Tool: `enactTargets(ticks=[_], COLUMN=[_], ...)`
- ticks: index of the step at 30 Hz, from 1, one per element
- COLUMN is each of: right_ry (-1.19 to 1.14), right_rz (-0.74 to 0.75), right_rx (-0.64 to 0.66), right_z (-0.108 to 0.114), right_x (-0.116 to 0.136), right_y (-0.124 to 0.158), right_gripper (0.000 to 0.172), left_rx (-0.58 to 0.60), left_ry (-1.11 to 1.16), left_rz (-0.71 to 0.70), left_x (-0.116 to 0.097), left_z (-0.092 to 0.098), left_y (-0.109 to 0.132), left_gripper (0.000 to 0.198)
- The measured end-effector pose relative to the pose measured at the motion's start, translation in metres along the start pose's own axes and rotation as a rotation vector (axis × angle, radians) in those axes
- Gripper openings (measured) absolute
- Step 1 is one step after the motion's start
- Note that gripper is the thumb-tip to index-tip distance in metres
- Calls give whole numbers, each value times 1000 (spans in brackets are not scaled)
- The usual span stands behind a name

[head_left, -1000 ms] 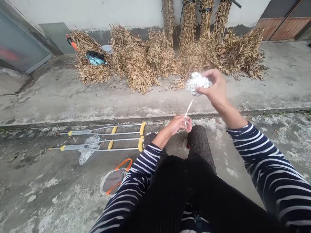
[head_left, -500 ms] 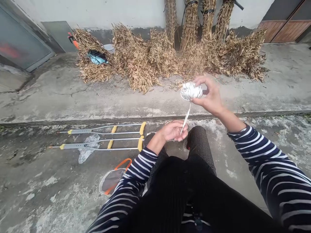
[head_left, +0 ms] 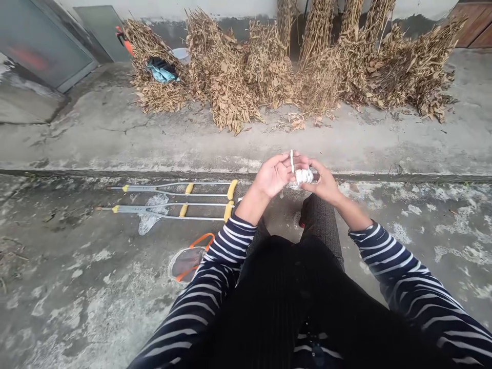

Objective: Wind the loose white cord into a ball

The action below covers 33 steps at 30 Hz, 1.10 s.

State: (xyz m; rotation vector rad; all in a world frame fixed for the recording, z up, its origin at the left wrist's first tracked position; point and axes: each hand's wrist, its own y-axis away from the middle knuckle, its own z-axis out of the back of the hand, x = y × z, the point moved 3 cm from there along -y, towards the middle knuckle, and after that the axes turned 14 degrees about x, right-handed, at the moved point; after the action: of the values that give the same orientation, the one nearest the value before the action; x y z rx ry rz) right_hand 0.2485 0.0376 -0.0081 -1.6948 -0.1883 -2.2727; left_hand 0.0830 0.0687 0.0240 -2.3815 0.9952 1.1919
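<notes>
Now, head view — your right hand [head_left: 327, 184] has dropped to meet your left hand [head_left: 271, 177] above your knees [head_left: 320, 218]. Right grasps the twine ball [head_left: 303, 177]; left pinches its strand [head_left: 291, 160], drawn short — slack looks wound in.

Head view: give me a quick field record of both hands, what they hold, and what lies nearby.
left hand: against the small white ball of plastic twine; loose white strand crosses its fingers, grip unclear
right hand: grips the ball
on the left: two metal crutches with yellow pads, flat on the grey concrete ground
ahead: dried brown plant bundles
</notes>
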Motion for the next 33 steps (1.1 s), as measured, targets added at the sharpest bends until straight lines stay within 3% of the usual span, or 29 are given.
enactTargets(ticks=[7,11,14,17,21,23,28,33], right_ry=[-182,-124,-99,-90,-74,-43,220,552], right_rz=[3,-49,-94,-136,-179,-202,-341,-392], right_rx=[77,-18,-90,-141,-137,-108,-86,-128], right_z=[-6,-6,2,17,33,36,39,45], right_x=[-2,-7,-12,-18,-22,-23,-24,-23], right_y=[6,9,12,17,22,23,23,23], right_gripper=[55,55,51,49,45,44,42,45], left_rx=[-20,-29,-9,52,-70,-87,138,260], left_ry=[-82,-85,-154,-347,-750,-850,-767,-904], left_rz=[-14,-13,2,116,250,278,347,391], left_x=[1,2,-5,-15,-30,-38,-56,-66], left_z=[-11,-9,4,24,59,68,52,31], left_y=[-12,-11,-5,1,-4,-10,-28,-36], left_gripper=[34,30,22,23,22,23,26,12])
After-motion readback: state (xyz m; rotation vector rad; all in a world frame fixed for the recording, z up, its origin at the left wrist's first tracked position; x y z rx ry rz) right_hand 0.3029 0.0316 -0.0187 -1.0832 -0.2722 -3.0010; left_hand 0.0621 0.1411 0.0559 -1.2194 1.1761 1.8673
